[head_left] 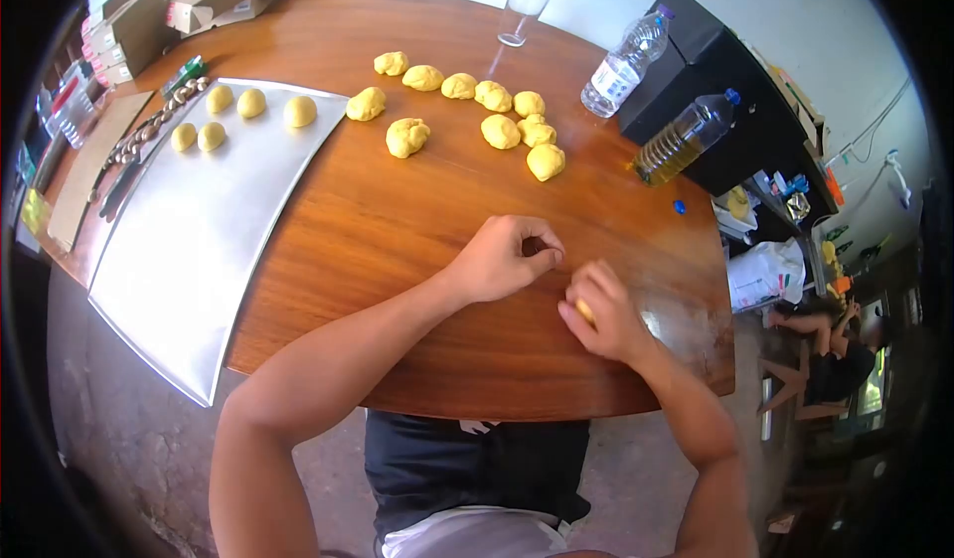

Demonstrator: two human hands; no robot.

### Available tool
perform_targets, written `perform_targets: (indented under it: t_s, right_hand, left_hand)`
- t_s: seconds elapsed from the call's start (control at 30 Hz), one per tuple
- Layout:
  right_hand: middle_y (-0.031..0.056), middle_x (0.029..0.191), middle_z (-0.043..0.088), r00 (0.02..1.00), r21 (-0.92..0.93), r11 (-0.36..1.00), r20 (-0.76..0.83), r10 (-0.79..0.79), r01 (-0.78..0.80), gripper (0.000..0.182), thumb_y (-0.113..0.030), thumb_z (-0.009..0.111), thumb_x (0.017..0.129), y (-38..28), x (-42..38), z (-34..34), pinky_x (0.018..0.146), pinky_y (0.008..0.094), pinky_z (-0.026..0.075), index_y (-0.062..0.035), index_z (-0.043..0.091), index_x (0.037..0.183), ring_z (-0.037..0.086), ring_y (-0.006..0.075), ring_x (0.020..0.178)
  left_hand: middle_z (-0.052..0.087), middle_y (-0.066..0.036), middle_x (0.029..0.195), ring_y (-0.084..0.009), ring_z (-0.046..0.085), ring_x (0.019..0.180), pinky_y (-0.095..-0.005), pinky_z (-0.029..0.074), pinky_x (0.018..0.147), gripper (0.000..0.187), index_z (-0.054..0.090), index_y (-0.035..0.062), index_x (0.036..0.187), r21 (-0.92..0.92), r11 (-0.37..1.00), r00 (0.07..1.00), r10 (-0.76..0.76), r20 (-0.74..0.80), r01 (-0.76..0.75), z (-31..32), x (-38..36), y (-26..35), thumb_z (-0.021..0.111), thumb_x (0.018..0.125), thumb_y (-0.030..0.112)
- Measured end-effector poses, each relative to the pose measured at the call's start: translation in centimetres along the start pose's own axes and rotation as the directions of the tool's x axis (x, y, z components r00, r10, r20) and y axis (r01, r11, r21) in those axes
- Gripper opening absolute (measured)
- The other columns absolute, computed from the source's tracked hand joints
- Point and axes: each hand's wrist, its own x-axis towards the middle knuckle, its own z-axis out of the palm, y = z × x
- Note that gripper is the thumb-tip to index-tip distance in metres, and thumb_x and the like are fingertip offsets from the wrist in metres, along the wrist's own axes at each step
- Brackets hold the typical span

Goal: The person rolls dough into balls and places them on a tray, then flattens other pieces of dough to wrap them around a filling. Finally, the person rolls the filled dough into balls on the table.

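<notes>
My right hand point(604, 312) is closed around a small piece of yellow dough point(584, 310), which shows between the thumb and fingers, low over the front of the wooden table point(397, 250). Just left of it is my left hand point(507, 258), its fingers curled and the thumb close to the fingertips; the hollow inside looks empty. Beyond my hands lie several rough yellow dough lumps, among them a near one point(546, 162) and a left one point(407, 138). Several smoother dough balls point(300, 112) sit at the far end of a metal tray point(189, 230).
An oil bottle point(686, 139), a water bottle point(626, 64) and a black box point(686, 56) stand at right, near a blue cap point(679, 207). A glass point(523, 13) is at the back. Cardboard boxes point(214, 1) and a knife point(121, 182) are left. A person point(840, 364) sits far right.
</notes>
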Motion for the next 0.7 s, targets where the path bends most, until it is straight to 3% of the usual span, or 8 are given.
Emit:
perform_targets:
  t_s: [0.17,0.23,0.37,0.43,0.5,0.57,0.63,0.7]
  right_hand:
    - [0.0154,0.095,0.053,0.993,-0.028,0.999,0.115,-0.015,0.018,0.02,-0.012,0.075,0.082,-0.6,-2.3,-1.8,0.079,0.0438,0.045,-0.004,0.057,0.086,0.053,0.0356,0.089]
    - [0.0151,0.096,0.053,0.999,-0.184,0.982,-0.006,0.032,-0.033,0.019,-0.012,0.073,0.083,0.7,-1.0,-1.5,0.08,0.0443,0.044,-0.0038,0.057,0.088,0.052,0.0363,0.091]
    - [0.0147,0.095,0.055,0.962,-0.246,0.948,-0.23,0.144,-0.201,0.017,-0.009,0.071,0.082,3.7,3.7,1.9,0.083,0.0459,0.043,-0.0035,0.058,0.091,0.052,0.0372,0.093]
    - [0.0143,0.097,0.055,0.963,-0.21,0.96,-0.237,0.131,-0.182,0.018,-0.008,0.071,0.08,2.5,4.8,2.9,0.085,0.0463,0.043,-0.0035,0.059,0.093,0.052,0.0364,0.097]
    - [0.0146,0.103,0.052,0.966,-0.161,0.97,-0.216,0.144,-0.181,0.02,-0.007,0.069,0.08,0.2,3.5,3.3,0.091,0.0463,0.041,-0.0026,0.058,0.096,0.05,0.0362,0.101]
    - [0.0163,0.107,0.052,0.981,-0.058,0.98,-0.035,0.19,-0.192,0.023,-0.009,0.07,0.083,-2.2,1.1,1.6,0.094,0.0469,0.042,-0.0013,0.061,0.103,0.051,0.0369,0.102]
    - [0.0193,0.113,0.053,0.99,-0.156,0.981,-0.104,0.1,-0.115,0.032,-0.013,0.07,0.085,-2.2,-2.5,1.2,0.095,0.0469,0.044,-0.0004,0.063,0.114,0.053,0.0378,0.105]
    - [0.0224,0.118,0.054,0.988,-0.166,0.974,-0.056,0.145,-0.152,0.04,-0.016,0.071,0.086,-0.8,-4.0,-0.6,0.096,0.0466,0.045,0.0003,0.063,0.123,0.054,0.0386,0.108]
  left_hand:
    - [0.075,-0.011,0.085,-0.0151,0.069,0.076,-0.0305,0.054,0.072,0.014,0.073,-0.0017,0.095,-0.001,0.999,0.999,0.047,0.003,-0.047,0.3,-0.3,-0.7,0.071,0.09,0.011]
    - [0.075,-0.012,0.085,-0.0165,0.07,0.078,-0.031,0.055,0.073,0.014,0.074,-0.0016,0.095,0.03,0.998,0.998,0.059,-0.018,-0.058,0.5,-0.3,-0.8,0.071,0.09,0.011]
    - [0.075,-0.012,0.087,-0.0146,0.069,0.079,-0.0306,0.055,0.075,0.015,0.074,-0.0012,0.098,0.047,0.999,1.0,0.013,-0.013,-0.013,0.1,-0.3,-0.2,0.07,0.09,0.01]
    - [0.075,-0.009,0.087,-0.0121,0.066,0.078,-0.0295,0.054,0.075,0.014,0.074,-0.0023,0.098,0.056,0.994,0.994,0.094,-0.054,-0.091,0.5,-0.1,-1.1,0.068,0.092,0.009]
    - [0.075,-0.009,0.086,-0.012,0.067,0.079,-0.0301,0.054,0.075,0.014,0.074,-0.0031,0.097,-0.031,0.997,0.998,-0.064,0.029,0.065,0.1,-0.1,-0.4,0.068,0.092,0.009]
    - [0.074,-0.009,0.086,-0.0123,0.067,0.078,-0.0303,0.054,0.075,0.015,0.073,-0.0033,0.097,-0.034,0.999,0.999,-0.036,0.021,0.036,0.2,0.0,-0.3,0.068,0.092,0.009]
    - [0.074,-0.01,0.085,-0.0125,0.067,0.078,-0.0306,0.054,0.076,0.015,0.073,-0.0035,0.097,-0.033,0.999,1.0,-0.03,-0.008,0.03,0.0,-0.4,-0.4,0.068,0.092,0.01]
    - [0.074,-0.01,0.085,-0.0131,0.067,0.078,-0.0307,0.054,0.075,0.016,0.073,-0.0036,0.096,-0.003,1.0,1.0,-0.013,0.005,0.014,0.1,-0.3,-0.2,0.069,0.092,0.011]
